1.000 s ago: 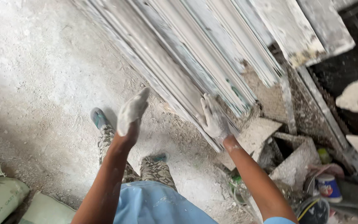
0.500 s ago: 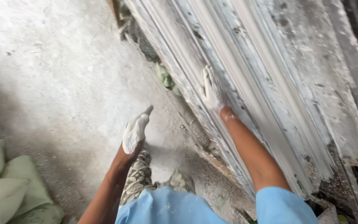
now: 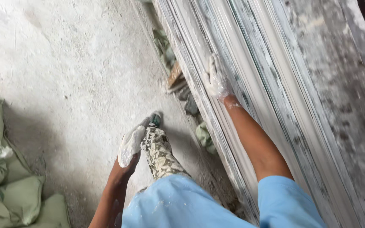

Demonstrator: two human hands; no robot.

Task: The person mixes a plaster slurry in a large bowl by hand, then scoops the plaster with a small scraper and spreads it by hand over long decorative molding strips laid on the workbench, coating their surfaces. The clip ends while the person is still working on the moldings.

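Observation:
My right hand [image 3: 217,78], coated in white plaster, lies flat with fingers spread on a stack of long white plaster-caked moulding strips [image 3: 275,84] that runs from the top of the view to the bottom right. My left hand [image 3: 131,145], also white with plaster, hangs at my side over the concrete floor [image 3: 72,71], fingers loosely together and holding nothing. It is beside my patterned trouser leg [image 3: 162,154].
Green sacks [image 3: 5,177] are piled at the lower left. Under the near edge of the strips lie a wooden block [image 3: 175,76], green rags [image 3: 203,136] and dark rubble [image 3: 191,105]. A rough grey slab [image 3: 339,84] lies right of the strips.
The view has shifted along the stack. My right hand has slid farther along the strips, still flat on them. My left hand has dropped lower beside my leg.

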